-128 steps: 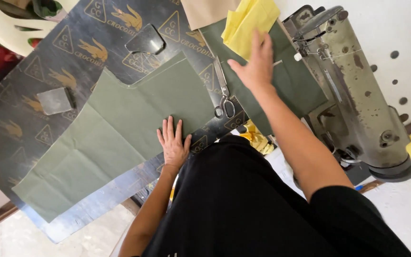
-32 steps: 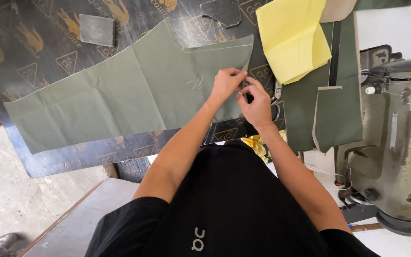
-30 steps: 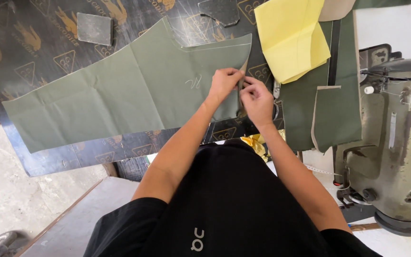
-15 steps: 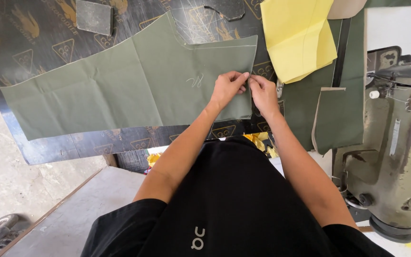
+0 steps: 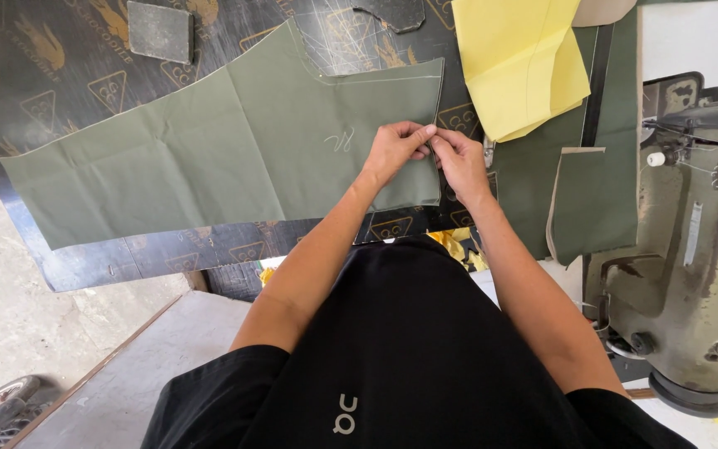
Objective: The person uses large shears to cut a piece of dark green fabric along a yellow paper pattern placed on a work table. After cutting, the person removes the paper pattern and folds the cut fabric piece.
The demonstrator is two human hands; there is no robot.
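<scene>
A large olive-green fabric panel [image 5: 209,158] lies flat on the dark printed work table [image 5: 60,75]. My left hand [image 5: 392,150] and my right hand [image 5: 459,162] meet at the panel's right edge, fingertips pinched together on that edge about midway along it. A chalk mark sits on the cloth just left of my left hand. What the fingers pinch besides the cloth edge is too small to tell.
Folded yellow fabric [image 5: 521,62] lies at the upper right over more dark green pieces [image 5: 592,199]. A worn sewing machine [image 5: 695,249] stands at the right. A grey flat block [image 5: 159,32] and a dark cut piece [image 5: 392,12] rest at the table's far side.
Four seconds ago my hands were apart, the right one reaching for the yellow fabric. Since one second ago both hands stay pinched at the panel's right edge with only small shifts.
</scene>
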